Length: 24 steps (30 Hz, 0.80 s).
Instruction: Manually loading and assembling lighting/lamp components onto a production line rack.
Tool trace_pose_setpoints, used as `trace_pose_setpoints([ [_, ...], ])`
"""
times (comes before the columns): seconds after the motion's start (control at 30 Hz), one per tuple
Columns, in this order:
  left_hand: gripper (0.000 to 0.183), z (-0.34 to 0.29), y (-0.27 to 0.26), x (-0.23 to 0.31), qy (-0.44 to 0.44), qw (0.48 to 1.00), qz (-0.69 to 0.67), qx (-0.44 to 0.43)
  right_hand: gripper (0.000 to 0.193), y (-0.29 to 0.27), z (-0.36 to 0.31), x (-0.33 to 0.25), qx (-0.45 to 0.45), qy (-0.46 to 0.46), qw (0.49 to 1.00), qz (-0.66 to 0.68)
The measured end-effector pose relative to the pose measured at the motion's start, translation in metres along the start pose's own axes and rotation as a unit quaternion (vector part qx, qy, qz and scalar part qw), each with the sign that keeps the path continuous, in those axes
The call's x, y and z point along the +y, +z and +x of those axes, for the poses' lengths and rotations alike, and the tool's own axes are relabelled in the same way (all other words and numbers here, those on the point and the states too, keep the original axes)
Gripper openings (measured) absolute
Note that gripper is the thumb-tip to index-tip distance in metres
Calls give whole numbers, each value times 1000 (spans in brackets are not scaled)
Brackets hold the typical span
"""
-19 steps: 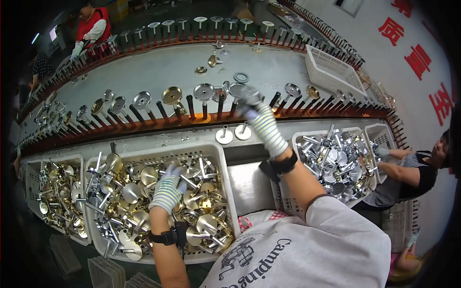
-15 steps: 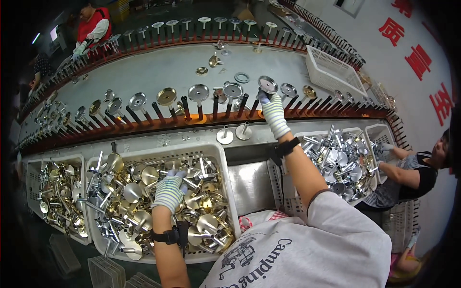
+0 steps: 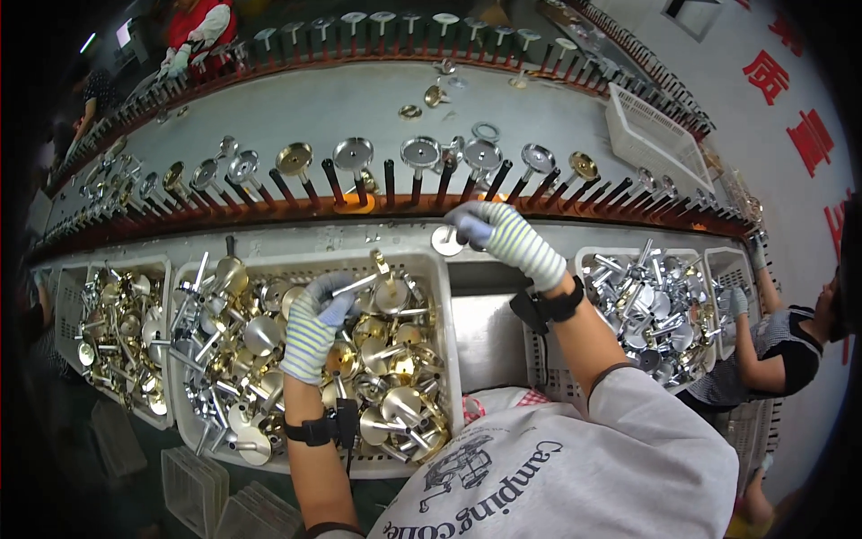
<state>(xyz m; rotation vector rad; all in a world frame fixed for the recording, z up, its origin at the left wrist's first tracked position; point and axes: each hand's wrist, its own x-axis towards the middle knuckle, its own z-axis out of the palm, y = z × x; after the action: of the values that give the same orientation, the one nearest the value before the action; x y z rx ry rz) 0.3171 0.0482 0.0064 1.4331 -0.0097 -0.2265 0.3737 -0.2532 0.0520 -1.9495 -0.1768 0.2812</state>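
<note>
My right hand [image 3: 507,235], in a striped knit glove, is at the metal ledge beside a small silver stemmed disc [image 3: 446,241]. Its fingers are curled closed around a stemmed disc, mostly hidden by the glove. My left hand [image 3: 314,328], gloved alike, is over a white crate [image 3: 438,323] heaped with gold and silver stemmed discs [image 3: 262,335]. Its fingers pinch a stemmed metal disc, whose silver stem [image 3: 359,285] points right. Beyond my right hand, a silver round cup-shaped disc [image 3: 483,154] sits on a dark post in the row.
Dark posts on an orange-brown rail [image 3: 400,216] cross in front of me, several carrying discs. Another crate of silver parts [image 3: 651,310] stands right, with a co-worker [image 3: 777,350] beside it. A white basket [image 3: 660,148] and loose rings lie on the grey table. Another person [image 3: 202,31] works far left.
My right hand has let go of the disc on the post and come down to the ledge. My left hand has lifted slightly from the heap. The posts have shifted left along the table.
</note>
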Motion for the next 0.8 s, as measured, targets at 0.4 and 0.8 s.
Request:
trace_pose_setpoints([
  [0.4,46,-9,17,33,-7,960,236,-152,55,68,-25,-4,9,-210,978,0],
  [0.8,28,-5,-12,1,-14,806,590,-42,36,-124,9,74,494,-227,837,-66],
])
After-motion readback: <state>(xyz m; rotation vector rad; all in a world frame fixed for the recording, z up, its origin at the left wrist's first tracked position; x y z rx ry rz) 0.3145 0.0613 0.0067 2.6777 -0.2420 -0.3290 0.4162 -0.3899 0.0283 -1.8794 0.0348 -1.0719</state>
